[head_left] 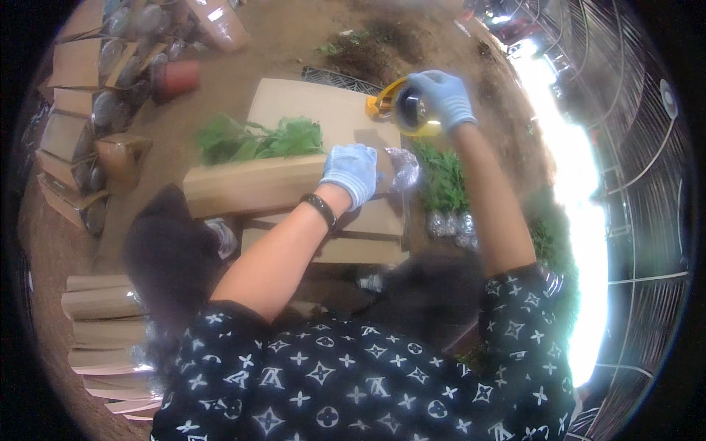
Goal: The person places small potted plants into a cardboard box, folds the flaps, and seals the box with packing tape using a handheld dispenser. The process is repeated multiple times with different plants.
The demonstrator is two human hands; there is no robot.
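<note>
My left hand point(351, 175), in a light blue glove with a dark band at the wrist, is closed on the right part of a long cardboard sleeve point(250, 184). Green leaves point(283, 138) show along the sleeve's far side and left end. Clear plastic wrap point(403, 170) bulges from its right end. The sleeve lies across a flat cardboard sheet point(294, 103). To the right, my gloved right hand point(440, 97) grips a yellow tape dispenser point(381, 101) with a large tape roll, held up beyond the sleeve's right end. Its fingers are partly hidden behind the roll.
Leafy plants with plastic-wrapped bases point(445, 184) stand right of the sheet. Cardboard-wrapped bundles point(77, 66) are piled at the far left, near a red pot point(176, 79). More cardboard sleeves point(103, 309) lie at lower left. A black crate point(342, 79) sits behind the sheet.
</note>
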